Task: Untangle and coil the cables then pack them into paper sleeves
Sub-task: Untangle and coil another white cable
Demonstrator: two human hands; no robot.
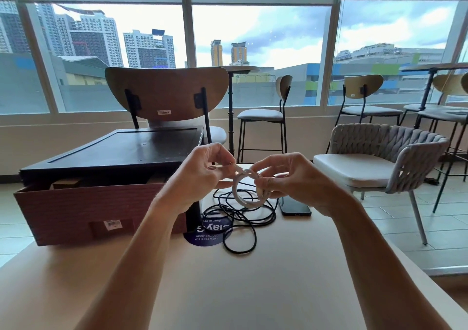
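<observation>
Risk: white cable coil (pixel 243 198) springs open if left pinch slips. Loops would likely drop into black cable (pixel 238 219) tangle on table (pixel 253 291) and re-snag. Phone (pixel 295 209) just beside tangle, could get dragged.
Left hand (pixel 202 175): fingers curled, pinching cable end at coil top.
Right hand (pixel 291 180): fingers curled, clamped on coil's right side.
Coil held mid-air between both hands, above tangle.

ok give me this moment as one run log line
white cable: small coil, held up | left hand: pinches coil | right hand: grips coil | black cable: loose tangle on table | phone: beside tangle
</observation>
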